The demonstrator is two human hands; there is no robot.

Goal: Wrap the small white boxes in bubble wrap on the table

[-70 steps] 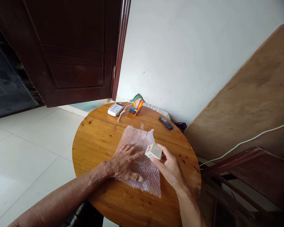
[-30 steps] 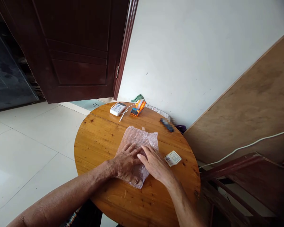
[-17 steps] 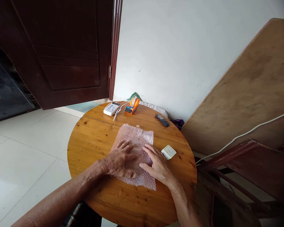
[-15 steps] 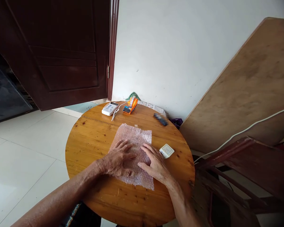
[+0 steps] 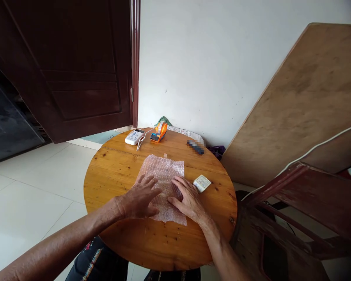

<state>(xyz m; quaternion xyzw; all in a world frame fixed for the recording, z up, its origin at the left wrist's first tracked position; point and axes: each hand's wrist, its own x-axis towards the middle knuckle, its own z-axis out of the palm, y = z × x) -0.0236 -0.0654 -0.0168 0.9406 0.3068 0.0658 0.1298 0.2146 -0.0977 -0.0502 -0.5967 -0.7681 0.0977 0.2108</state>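
A sheet of clear bubble wrap [image 5: 163, 171] lies spread on a round wooden table [image 5: 114, 168]. Over its left edge is my left hand [image 5: 140, 197], fingers spread and holding nothing; whether it touches the sheet I cannot tell. My right hand [image 5: 188, 199] rests on the right part of the sheet with its fingers apart. Just beyond the right fingers sits a small pale square box [image 5: 202, 182] with a printed, framed label on top.
Toward the back of the table are a white device [image 5: 134, 137] with a cable, an orange tape dispenser [image 5: 159, 132] and a blurred dark object [image 5: 195, 147]. A wooden chair [image 5: 316, 195] stands at the right. A dark red door [image 5: 87, 78] is at the left.
My left hand has shifted slightly left, seemingly lifting off the bubble wrap. My right hand stays on the sheet. The camera view has turned a little.
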